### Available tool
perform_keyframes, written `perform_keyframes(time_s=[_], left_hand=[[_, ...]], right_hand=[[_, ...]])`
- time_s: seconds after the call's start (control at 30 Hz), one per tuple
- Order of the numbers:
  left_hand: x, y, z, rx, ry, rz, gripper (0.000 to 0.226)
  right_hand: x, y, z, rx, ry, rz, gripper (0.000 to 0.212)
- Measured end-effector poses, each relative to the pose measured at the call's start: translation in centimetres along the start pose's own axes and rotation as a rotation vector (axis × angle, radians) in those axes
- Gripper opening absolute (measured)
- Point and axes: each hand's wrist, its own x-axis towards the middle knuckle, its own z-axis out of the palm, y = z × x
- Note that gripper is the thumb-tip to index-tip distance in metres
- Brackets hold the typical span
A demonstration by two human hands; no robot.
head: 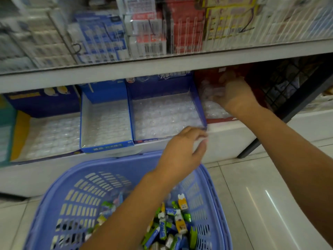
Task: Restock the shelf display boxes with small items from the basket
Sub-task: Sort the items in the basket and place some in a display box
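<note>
Hands past basket (pixel 126 162).
Saw green, blue, yellow packets (pixel 173 226) heaped inside; left hand (pixel 180 154) curled above rim, right hand (pixel 236 95) beyond in box (pixel 217 120); grips unclear.

We log the basket (pixel 81 195), lower centre: matt moulded plastic. The floor tiles (pixel 261 195), lower right: glossy, smooth. The display boxes (pixel 106 147), mid-frame: printed cardboard, lined with clear shiny plastic trays (pixel 162 114). The wire rack (pixel 281 83), upper right: black metal.

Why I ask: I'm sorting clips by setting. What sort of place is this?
Probably a small shop: a shelf of barcoded packs, open display boxes beneath, and a blue basket of small wrapped items on a tiled floor.
</note>
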Motion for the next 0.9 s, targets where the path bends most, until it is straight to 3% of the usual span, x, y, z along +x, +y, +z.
perform_keyframes(time_s=[0.07,0.13,0.23,0.37,0.43,0.6,0.8,0.9], left_hand=[[-3.6,-2.8,-0.8,-0.041,0.024,-0.152,0.023],[-7.3,-6.5,-1.2,0.058,-0.047,-0.356,0.025],[-12.4,-11.9,-1.4,0.113,-0.102,-0.643,0.017],[-17.4,-17.5,-1.6,0.130,-0.104,-0.935,0.026],[-19.1,-19.2,-1.6,0.075,-0.074,-1.000,0.029],[-19.5,-22.0,-0.7,0.116,-0.001,-0.945,0.034],[-16.9,-24.3,2.0,0.206,-0.248,-0.685,0.040],[-16.5,-25.4,3.6,0.319,-0.317,-0.687,0.048]], right_hand=[[-3.3,-2.1,-1.0,0.090,-0.055,-0.096,0.030],[-7.5,-4.7,-1.1,0.182,-0.298,-0.288,0.017],[-13.2,-8.1,3.1,0.125,-0.707,-0.492,0.021],[-17.5,-9.4,13.1,-0.001,-0.980,-0.443,0.028],[-18.3,-9.0,17.6,-0.031,-0.981,-0.354,0.032],[-20.2,-7.8,24.8,-0.033,-0.878,-0.127,0.038],[-21.5,-7.7,28.1,-0.173,-0.757,-0.112,0.040],[-21.1,-7.5,28.7,-0.184,-0.781,-0.087,0.041]])
